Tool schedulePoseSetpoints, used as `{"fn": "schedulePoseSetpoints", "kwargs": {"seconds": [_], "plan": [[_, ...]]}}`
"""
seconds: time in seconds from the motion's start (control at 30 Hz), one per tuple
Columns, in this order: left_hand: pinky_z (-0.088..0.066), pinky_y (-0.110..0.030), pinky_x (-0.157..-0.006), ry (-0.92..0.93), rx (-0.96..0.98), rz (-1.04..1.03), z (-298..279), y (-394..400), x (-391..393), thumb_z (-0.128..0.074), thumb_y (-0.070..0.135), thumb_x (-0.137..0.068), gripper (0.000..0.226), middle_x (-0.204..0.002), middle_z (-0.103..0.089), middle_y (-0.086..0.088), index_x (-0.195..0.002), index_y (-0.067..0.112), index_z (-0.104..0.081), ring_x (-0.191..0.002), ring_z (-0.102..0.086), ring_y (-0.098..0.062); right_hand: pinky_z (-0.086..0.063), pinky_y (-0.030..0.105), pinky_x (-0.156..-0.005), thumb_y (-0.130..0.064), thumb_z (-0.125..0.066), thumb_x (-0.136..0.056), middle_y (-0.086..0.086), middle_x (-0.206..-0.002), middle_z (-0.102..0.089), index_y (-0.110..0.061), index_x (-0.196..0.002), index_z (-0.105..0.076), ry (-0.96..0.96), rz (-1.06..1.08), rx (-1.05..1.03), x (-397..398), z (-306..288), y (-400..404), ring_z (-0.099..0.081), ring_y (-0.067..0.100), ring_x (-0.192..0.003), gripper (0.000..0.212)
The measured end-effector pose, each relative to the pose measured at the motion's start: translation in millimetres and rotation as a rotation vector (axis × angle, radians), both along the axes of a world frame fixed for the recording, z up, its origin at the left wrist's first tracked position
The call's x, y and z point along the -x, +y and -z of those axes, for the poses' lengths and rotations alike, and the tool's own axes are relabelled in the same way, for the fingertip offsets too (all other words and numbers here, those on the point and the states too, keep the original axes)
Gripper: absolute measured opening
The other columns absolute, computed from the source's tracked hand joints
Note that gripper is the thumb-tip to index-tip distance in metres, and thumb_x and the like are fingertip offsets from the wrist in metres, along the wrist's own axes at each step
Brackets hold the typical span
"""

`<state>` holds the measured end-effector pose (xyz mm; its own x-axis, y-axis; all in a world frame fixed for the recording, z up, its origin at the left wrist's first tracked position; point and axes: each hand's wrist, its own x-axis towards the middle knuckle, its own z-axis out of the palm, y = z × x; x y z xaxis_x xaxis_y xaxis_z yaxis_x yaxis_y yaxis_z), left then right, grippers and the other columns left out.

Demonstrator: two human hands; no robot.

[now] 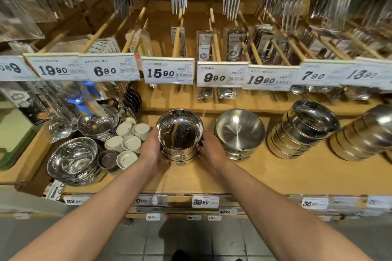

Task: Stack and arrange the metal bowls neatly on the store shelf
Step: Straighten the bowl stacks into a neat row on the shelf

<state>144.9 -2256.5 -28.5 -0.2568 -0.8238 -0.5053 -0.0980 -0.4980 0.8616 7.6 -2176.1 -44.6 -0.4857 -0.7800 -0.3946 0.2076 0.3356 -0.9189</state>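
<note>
Steel-bright round nested metal bowls (180, 146) stand mid-shelf on the tan wooden shelf (275, 174), left hand (151, 150) and right hand (212, 150) each a grip cupping the stack, seemingly to square it.

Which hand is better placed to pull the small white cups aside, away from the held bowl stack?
Probably the left hand: it grips the bowl stack on the side where the white cups stand close by. The right hand is on the far side.
</note>
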Motion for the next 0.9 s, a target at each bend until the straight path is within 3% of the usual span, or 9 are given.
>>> {"fn": "schedulePoseSetpoints", "kwargs": {"seconds": [0.1,0.2,0.33,0.43,0.6,0.7,0.8,0.83,0.9], "plan": [[-0.048,-0.026,-0.052,0.002,0.001,-0.006,-3,3,0,-0.039,0.044,-0.103,0.038,-0.074,-0.075,0.008,-0.09,0.028,-0.071,-0.082,-0.066,-0.016,-0.048,0.041,-0.101,-0.052,-0.037,-0.1,-0.019,-0.094,-0.068,-0.042,-0.085,-0.069,0.024,-0.017,0.014,-2,-1,3,-0.058,0.004,-0.096,0.037],[-0.05,-0.026,-0.055,0.062,-0.019,-0.051,-7,14,-2,-0.038,0.037,-0.104,0.047,-0.067,-0.075,0.011,-0.077,0.027,-0.074,-0.073,-0.069,-0.01,-0.045,0.051,-0.108,-0.046,-0.035,-0.103,-0.001,-0.11,-0.07,-0.033,-0.101,-0.07,-0.001,-0.023,0.002,-4,-1,13,-0.061,0.02,-0.11,0.038],[-0.052,-0.033,-0.076,-0.037,-0.05,-0.104,15,49,-15,-0.042,0.04,-0.106,0.029,-0.087,-0.07,0.004,-0.094,0.027,-0.065,-0.081,-0.063,-0.012,-0.051,0.044,-0.103,-0.042,-0.042,-0.104,-0.006,-0.119,-0.063,-0.035,-0.106,-0.065,-0.147,0.053,-0.021,-1,12,45,-0.058,0.012,-0.111,0.024],[-0.046,-0.034,-0.062,-0.074,-0.211,0.014,35,84,-11,-0.041,0.033,-0.105,0.027,-0.079,-0.064,-0.005,-0.1,0.016,-0.062,-0.071,-0.059,-0.022,-0.055,0.043,-0.102,-0.032,-0.043,-0.107,-0.001,-0.129,-0.064,-0.022,-0.124,-0.062,-0.244,0.123,-0.048,11,23,80,-0.061,0.016,-0.119,0.027],[-0.057,-0.035,-0.081,-0.111,-0.215,0.221,40,112,23,-0.043,0.026,-0.105,0.023,-0.109,-0.065,-0.009,-0.114,0.016,-0.062,-0.101,-0.062,-0.022,-0.058,0.04,-0.097,-0.026,-0.045,-0.106,0.012,-0.123,-0.069,-0.011,-0.116,-0.068,-0.166,0.208,-0.13,52,28,125,-0.066,0.029,-0.115,0.029],[-0.053,-0.042,-0.097,-0.085,-0.163,0.3,25,104,52,-0.043,0.027,-0.106,0.031,-0.125,-0.06,-0.008,-0.131,0.013,-0.056,-0.11,-0.059,-0.024,-0.057,0.04,-0.085,-0.025,-0.041,-0.106,0.016,-0.118,-0.068,-0.021,-0.11,-0.067,-0.132,0.294,-0.113,83,22,130,-0.067,0.03,-0.107,0.026],[-0.036,-0.05,-0.117,-0.026,-0.151,0.314,-1,95,85,-0.036,0.042,-0.108,0.055,-0.156,-0.04,-0.013,-0.156,0.015,-0.031,-0.141,-0.042,-0.035,-0.051,0.041,-0.09,-0.035,-0.037,-0.106,-0.002,-0.119,-0.06,-0.02,-0.115,-0.057,-0.117,0.312,-0.091,113,16,116,-0.056,0.013,-0.109,0.027],[-0.031,-0.05,-0.12,0.007,-0.155,0.3,-7,93,95,-0.033,0.044,-0.108,0.056,-0.16,-0.037,-0.012,-0.157,0.017,-0.029,-0.146,-0.035,-0.036,-0.049,0.043,-0.092,-0.04,-0.036,-0.105,-0.009,-0.114,-0.06,-0.021,-0.111,-0.059,-0.108,0.294,-0.093,120,15,110,-0.054,0.008,-0.106,0.031],[-0.032,-0.044,-0.119,0.113,-0.196,0.228,-16,90,112,-0.029,0.038,-0.11,0.05,-0.155,-0.044,-0.014,-0.153,0.014,-0.039,-0.146,-0.036,-0.034,-0.046,0.035,-0.082,-0.046,-0.035,-0.105,-0.019,-0.097,-0.058,-0.029,-0.1,-0.063,-0.089,0.257,-0.078,130,15,99,-0.051,0.001,-0.092,0.033]]}}
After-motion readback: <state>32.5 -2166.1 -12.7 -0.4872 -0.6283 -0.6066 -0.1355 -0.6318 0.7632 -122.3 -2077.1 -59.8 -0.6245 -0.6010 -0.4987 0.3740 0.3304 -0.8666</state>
